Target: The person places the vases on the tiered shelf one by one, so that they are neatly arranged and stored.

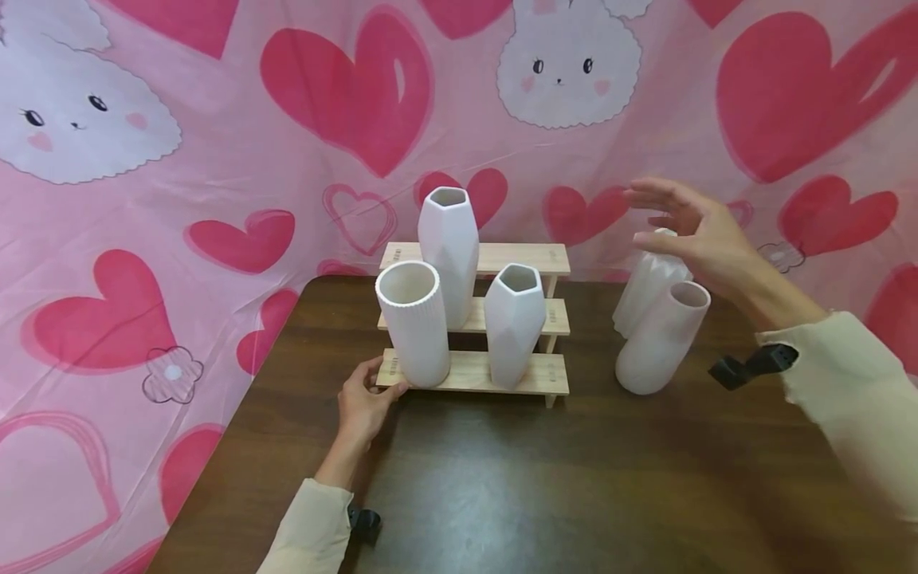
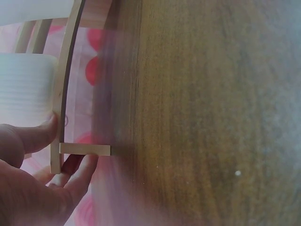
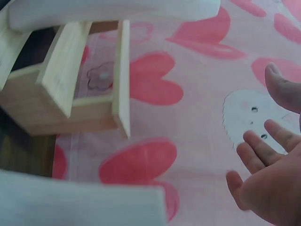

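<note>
A three-step wooden stand [image 1: 469, 371] holds white vases on its steps. My left hand [image 1: 363, 406] grips the left end of its lowest step; in the left wrist view the thumb [image 2: 40, 135] lies along the board and the fingers reach under by the leg [image 2: 84, 149]. A ribbed vase [image 1: 417, 343] and a short faceted vase [image 1: 514, 327] stand on that lowest step. Behind them, a tall faceted vase [image 1: 452, 247] rises from the middle step. My right hand [image 1: 692, 227], fingers spread and holding nothing, is raised by a pleated vase [image 1: 645, 291], partly covering its top.
In front of the pleated vase, a smooth white vase [image 1: 660, 343] stands on the dark wooden table [image 1: 459, 494], right of the stand. A pink cloth [image 1: 237, 183] with hearts and rabbit faces hangs behind and at the left. Each wrist wears a black strap mount.
</note>
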Demonstrator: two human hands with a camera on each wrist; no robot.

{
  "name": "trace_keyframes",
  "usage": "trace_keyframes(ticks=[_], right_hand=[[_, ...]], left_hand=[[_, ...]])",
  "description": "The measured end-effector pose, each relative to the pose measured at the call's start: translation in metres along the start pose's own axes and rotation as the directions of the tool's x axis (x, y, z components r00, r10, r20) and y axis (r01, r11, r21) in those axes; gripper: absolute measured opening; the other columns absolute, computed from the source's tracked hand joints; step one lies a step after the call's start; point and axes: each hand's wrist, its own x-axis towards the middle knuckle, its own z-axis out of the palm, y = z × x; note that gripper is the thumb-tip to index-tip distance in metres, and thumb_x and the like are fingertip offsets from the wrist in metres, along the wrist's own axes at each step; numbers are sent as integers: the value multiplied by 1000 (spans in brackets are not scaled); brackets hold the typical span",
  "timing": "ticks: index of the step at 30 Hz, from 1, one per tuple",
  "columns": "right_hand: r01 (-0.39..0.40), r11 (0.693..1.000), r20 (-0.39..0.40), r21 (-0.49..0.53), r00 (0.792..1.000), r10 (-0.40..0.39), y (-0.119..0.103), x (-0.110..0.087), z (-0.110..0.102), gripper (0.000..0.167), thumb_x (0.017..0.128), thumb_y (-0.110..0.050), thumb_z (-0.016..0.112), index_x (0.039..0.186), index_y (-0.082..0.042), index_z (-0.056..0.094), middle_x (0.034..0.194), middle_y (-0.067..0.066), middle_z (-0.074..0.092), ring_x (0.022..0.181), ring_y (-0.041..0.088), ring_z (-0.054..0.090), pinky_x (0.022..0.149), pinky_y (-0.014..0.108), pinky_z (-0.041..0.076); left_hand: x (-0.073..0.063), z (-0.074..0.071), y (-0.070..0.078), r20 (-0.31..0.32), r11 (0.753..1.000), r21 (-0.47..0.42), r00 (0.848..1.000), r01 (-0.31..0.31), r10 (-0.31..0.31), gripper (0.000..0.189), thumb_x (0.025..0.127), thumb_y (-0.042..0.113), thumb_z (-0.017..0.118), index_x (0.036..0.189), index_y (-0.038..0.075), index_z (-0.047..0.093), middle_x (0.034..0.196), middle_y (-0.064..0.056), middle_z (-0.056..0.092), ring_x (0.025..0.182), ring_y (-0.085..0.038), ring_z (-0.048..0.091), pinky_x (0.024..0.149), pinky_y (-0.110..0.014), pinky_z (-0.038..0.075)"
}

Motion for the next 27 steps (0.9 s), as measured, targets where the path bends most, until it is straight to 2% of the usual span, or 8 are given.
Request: trace_keyframes(ticks=[3,5,8,12,17,20,23,27], right_hand=[[-48,986,-55,-159,998,40,4,-9,-7,62,86,1,66,143,-16,46,139,2,49,123,19,40,92,19,35],[-106,960,-101,-259,992,82,6,-16,-11,66,86,-6,69,144,-23,44,141,1,46,119,17,40,87,16,38],[-191,928,-171,-321,975,141,8,-25,-16,71,85,-13,72,146,-30,40,144,4,40,115,19,40,79,15,41],[-270,887,-247,-374,951,186,13,-36,-23,77,84,-20,74,148,-36,34,149,5,33,121,25,35,85,22,36],[-273,880,-290,-388,943,165,25,-47,-33,84,82,-17,75,151,-27,29,150,10,29,133,26,26,107,35,22],[-309,883,-287,-354,934,212,34,-55,-36,88,84,-16,74,153,-22,21,151,17,24,135,33,23,113,42,16],[-356,882,-259,-308,924,282,42,-66,-36,90,85,-14,72,154,-20,15,149,22,21,130,35,28,106,31,31],[-359,899,-228,-250,924,306,55,-78,-31,90,85,-7,72,153,-13,14,144,21,25,115,16,41,80,11,38]], left_hand=[[0,0,0,0,1000,7,1000,-4,4,59,77,9,81,131,7,56,109,-18,64,90,-26,58,66,-23,46],[-1,0,-1,2,1000,6,1000,-5,5,59,77,9,81,131,7,56,108,-19,64,90,-26,59,65,-22,47],[-1,0,-1,6,1000,-5,1000,-1,1,60,77,8,81,131,7,55,108,-19,65,88,-26,61,64,-22,49],[-1,-1,1,14,1000,-17,1000,5,-5,61,77,7,81,132,6,54,108,-20,64,86,-26,62,63,-22,51],[0,-2,2,13,1000,-13,1000,3,-3,60,78,8,81,131,7,55,109,-19,64,88,-26,61,64,-21,50],[0,-2,2,14,1000,-10,1000,-8,8,59,78,8,80,131,6,55,109,-20,65,89,-27,61,65,-21,50],[-1,-1,1,15,1000,-5,1000,-6,6,59,78,8,81,131,6,55,109,-19,65,88,-27,62,64,-21,50],[-1,-1,1,15,1000,-4,1000,0,0,59,78,8,81,131,7,55,109,-19,65,88,-27,62,64,-21,49]])
